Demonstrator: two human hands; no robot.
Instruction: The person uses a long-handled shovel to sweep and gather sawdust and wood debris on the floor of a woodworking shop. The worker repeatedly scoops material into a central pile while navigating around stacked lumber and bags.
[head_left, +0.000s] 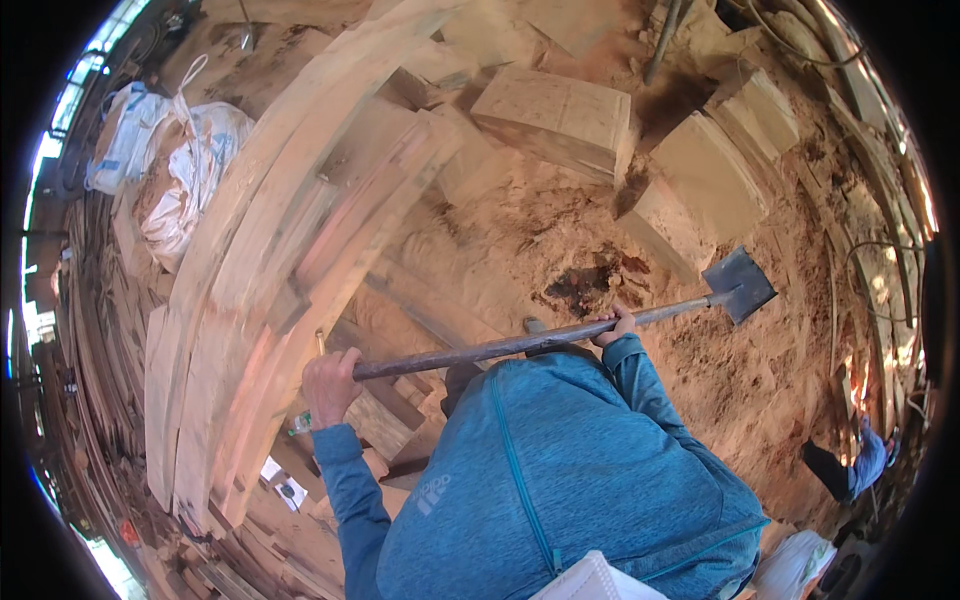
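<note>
Shovel [500, 348], gripped at two points along its handle

Directions are read from the middle of the view. The shovel is laid across the centre, its wooden handle rising from eight o'clock toward three o'clock, where it is ended by a flat, dark, squarish blade [740, 285]. Whether the ground is touched by the blade cannot be told.

Left hand [331, 388]: placed at eight o'clock; bare, closed around the near end of the handle, the knuckles turned upward. The palm is hidden.

Right hand [619, 325]: placed just past three o'clock, nearer the blade; bare, fingers curled around the handle, much of the grip being hidden by the hand itself.

Jacket [570, 450]: blue, zipped, worn by the person; set at five o'clock, below the handle.

Planks [250, 270]: long, pale, stacked between nine and ten o'clock, beyond the left hand.

Sacks [195, 165]: white, set at ten o'clock.

Timber block [550, 115]: squared, placed between twelve and one o'clock; further blocks [715, 180] are grouped at two.

Dark patch [580, 287]: seen in the brown ground, just beyond the right hand.
</note>
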